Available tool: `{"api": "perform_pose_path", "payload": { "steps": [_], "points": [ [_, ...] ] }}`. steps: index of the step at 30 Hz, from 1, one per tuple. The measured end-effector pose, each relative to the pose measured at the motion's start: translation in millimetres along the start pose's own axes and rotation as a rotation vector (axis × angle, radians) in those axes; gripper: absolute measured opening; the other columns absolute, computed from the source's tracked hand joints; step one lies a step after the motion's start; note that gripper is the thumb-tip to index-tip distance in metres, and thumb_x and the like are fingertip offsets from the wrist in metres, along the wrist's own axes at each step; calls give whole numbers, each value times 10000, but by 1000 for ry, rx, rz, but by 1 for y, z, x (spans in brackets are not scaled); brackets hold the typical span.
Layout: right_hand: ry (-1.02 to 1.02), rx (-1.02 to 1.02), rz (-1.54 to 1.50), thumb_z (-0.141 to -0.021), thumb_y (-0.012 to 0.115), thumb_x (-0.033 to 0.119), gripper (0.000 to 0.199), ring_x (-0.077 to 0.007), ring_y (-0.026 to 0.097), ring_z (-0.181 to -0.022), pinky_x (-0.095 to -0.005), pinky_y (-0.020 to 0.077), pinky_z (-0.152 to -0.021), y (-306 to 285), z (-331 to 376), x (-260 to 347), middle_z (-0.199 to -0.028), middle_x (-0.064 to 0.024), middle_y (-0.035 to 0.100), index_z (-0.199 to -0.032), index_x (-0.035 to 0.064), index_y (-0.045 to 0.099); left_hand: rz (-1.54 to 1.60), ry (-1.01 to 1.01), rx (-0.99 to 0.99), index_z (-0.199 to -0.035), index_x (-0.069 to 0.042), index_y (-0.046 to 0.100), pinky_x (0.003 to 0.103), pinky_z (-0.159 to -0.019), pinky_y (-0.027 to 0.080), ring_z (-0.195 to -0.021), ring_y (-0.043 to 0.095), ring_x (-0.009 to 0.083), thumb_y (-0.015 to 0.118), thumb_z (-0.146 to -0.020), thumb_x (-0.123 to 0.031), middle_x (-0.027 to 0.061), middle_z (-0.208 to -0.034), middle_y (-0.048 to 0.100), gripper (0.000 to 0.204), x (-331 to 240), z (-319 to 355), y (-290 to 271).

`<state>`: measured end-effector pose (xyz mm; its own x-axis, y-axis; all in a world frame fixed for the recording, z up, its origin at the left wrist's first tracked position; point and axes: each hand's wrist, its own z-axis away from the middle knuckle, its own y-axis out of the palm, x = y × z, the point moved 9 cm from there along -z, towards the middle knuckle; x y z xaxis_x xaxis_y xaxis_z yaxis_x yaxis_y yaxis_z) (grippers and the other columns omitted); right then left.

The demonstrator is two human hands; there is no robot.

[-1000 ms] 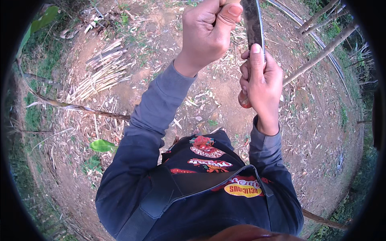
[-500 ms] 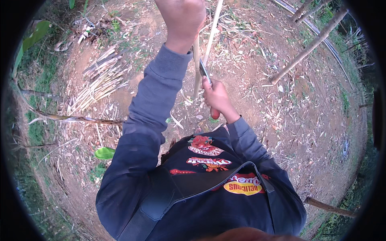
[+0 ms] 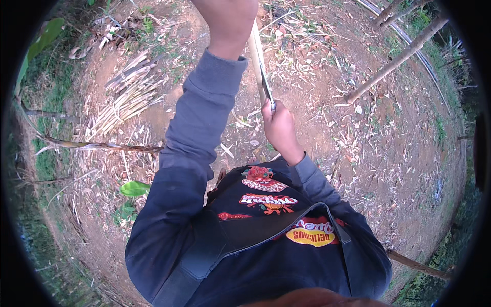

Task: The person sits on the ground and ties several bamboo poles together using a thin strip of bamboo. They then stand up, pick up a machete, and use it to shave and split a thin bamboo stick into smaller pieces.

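Observation:
High at the upper edge, my left hand (image 3: 227, 20) is closed around a pale, slender stick (image 3: 254, 53) that slants down toward me. Its fingers are partly cut off by the frame. Lower and to the right, my right hand (image 3: 281, 129) grips a knife, whose handle is hidden inside the fist. The narrow knife blade (image 3: 267, 84) points up and away, lying close along the right side of the stick. The stick's lower end comes down beside my right thumb; whether the thumb touches it, I cannot tell.
Tied bundles of pale split sticks (image 3: 125, 100) lie on the ground at left. A thin brown stem (image 3: 102, 146) reaches in from the left, above a green leaf (image 3: 134, 189). At upper right stands a slanting wooden pole (image 3: 396, 60). Shavings and dry leaves litter the soil.
My right hand has turned, bringing the knife blade alongside the stick and hiding its red-brown handle end. The separate pale strip at right no longer shows apart. My left hand shifted slightly up and left.

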<state>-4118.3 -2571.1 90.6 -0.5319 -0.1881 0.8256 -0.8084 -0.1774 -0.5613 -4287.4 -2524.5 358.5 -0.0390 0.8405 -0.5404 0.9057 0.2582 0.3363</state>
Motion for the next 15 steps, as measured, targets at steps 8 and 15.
{"api": "perform_pose_path", "payload": {
  "steps": [8, 15],
  "points": [
    [73, 49, -4, -976, 579, 275, 370, -464, 653, -633, -531, 499, -599, 35, 3, -51, -633, -277, 614, -838, -65, 631, 61, -53, -119, -895, -71, 524, 199, -448, 271, -521, 358, 8, 506, -1065, -187, -61, -659, 447, 207, 2, 19, -18],
    [37, 97, -82, -965, 593, 299, 360, -453, 654, -650, -525, 503, -618, 37, 4, -35, -665, -268, 628, -858, -42, 638, 129, 100, -33, -876, -54, 525, 198, -411, 234, -472, 300, 25, 486, -1071, -217, -44, -620, 395, 257, -81, -15, -21]
  ]
}}
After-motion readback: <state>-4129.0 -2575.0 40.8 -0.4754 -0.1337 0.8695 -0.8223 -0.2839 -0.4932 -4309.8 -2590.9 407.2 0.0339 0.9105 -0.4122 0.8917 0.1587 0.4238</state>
